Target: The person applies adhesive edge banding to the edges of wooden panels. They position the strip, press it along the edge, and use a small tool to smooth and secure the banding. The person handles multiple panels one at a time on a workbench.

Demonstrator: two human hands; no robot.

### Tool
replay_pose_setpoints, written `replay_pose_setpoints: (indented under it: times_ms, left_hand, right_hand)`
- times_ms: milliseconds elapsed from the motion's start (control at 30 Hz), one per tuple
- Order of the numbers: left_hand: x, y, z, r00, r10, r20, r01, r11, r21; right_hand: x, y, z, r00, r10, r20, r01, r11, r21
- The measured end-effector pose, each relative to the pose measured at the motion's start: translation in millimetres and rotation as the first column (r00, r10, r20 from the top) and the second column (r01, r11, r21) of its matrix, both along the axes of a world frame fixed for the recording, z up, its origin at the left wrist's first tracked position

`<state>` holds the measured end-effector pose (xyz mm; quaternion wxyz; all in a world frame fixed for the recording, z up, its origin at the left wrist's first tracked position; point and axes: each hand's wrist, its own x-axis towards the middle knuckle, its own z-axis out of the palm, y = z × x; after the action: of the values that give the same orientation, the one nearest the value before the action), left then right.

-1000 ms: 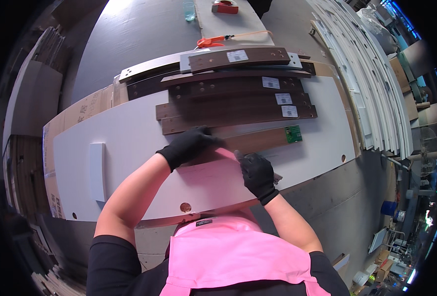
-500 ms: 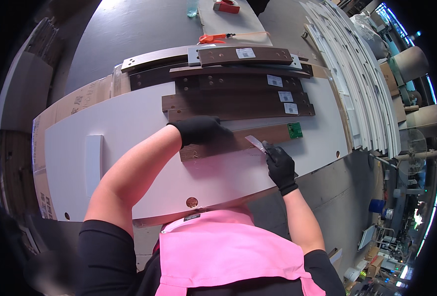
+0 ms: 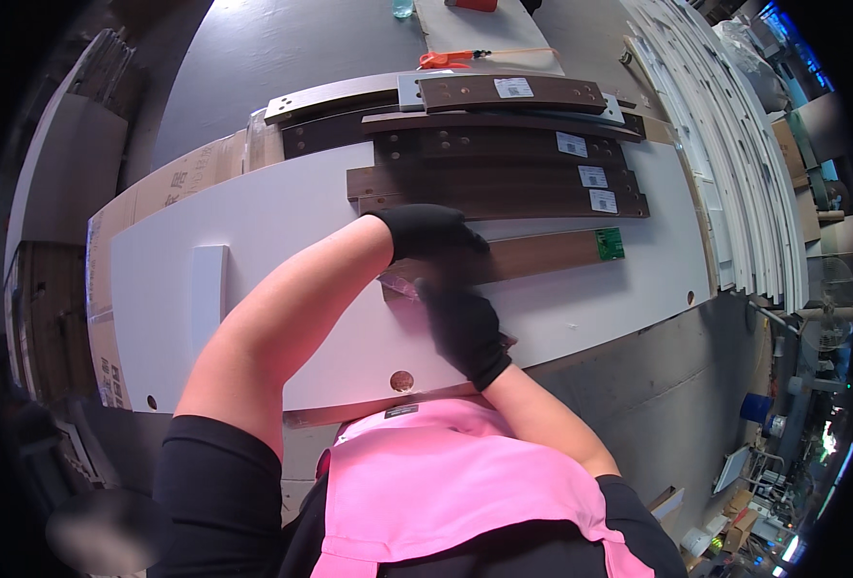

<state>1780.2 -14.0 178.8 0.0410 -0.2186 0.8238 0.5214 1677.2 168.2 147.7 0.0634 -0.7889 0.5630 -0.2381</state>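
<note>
A long brown wooden strip (image 3: 552, 252) with a green label (image 3: 609, 243) at its right end lies on a big white panel (image 3: 282, 241). My left hand (image 3: 431, 231), in a black glove, lies flat on the strip's left part. My right hand (image 3: 463, 328), also gloved, is just below it at the strip's left end. It is blurred, and a small pale piece (image 3: 398, 283) shows at its fingertips. What the piece is cannot be made out.
Several dark brown boards (image 3: 504, 178) with white labels lie stacked behind the strip. A small white block (image 3: 209, 289) sits on the panel's left part. An orange tool (image 3: 441, 60) lies at the far end. White panels (image 3: 735, 164) are stacked at the right, and cardboard (image 3: 186, 178) lies at the left.
My right hand has moved left along the strip, from near its middle to its left end. My left hand stays pressed on the strip.
</note>
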Motion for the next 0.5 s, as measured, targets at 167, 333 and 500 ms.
replay_pose_setpoints:
  times_ms: [167, 333, 500]
  left_hand:
    - [-4.8, 2.6, -1.8, 0.967, 0.192, 0.167, -0.227, 0.949, 0.219]
    - [0.9, 15.9, -9.5, 0.966, 0.248, 0.070, -0.249, 0.968, 0.020]
    - [13.9, 77.5, -4.5, 0.981, 0.168, -0.095, -0.191, 0.778, -0.598]
  right_hand:
    - [45.8, 3.6, -6.4, 0.972, 0.223, 0.073, -0.231, 0.962, 0.143]
    - [-13.6, 27.7, 23.8, 0.817, 0.304, 0.490, -0.435, 0.882, 0.180]
    - [-129.0, 94.3, 55.5, 0.305, -0.585, 0.751, 0.022, 0.793, 0.609]
